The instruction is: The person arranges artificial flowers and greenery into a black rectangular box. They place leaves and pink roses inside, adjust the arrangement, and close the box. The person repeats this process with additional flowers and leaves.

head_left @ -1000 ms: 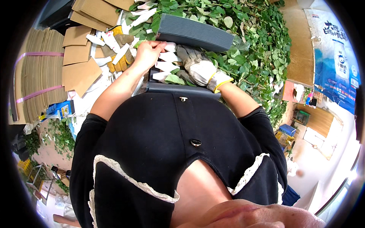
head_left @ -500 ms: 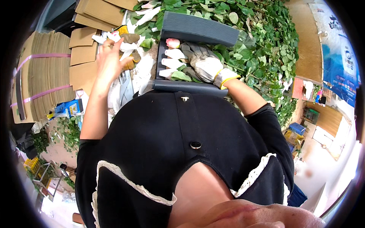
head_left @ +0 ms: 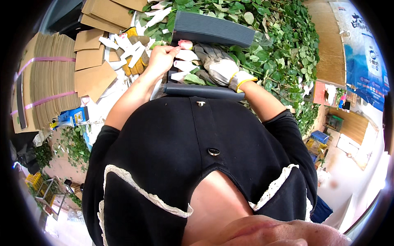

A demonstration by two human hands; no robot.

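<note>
Ok, upper centre of frame: bare left hand (head_left: pixel 162 58) pinches a pink rosebud (head_left: pixel 185 44) at the top of the dark grey tray (head_left: pixel 204 91). Gloved right hand (head_left: pixel 217 65) lies loose on the white-sleeved stems (head_left: pixel 183 65), not clenched. Few stems laid in so far, big heap of green cuttings (head_left: pixel 287 45) unsorted; looks early. Strapped tan cardboard stack (head_left: pixel 39 80) far left w/ pink bands, blue-white poster (head_left: pixel 363 57) upper right.
</note>
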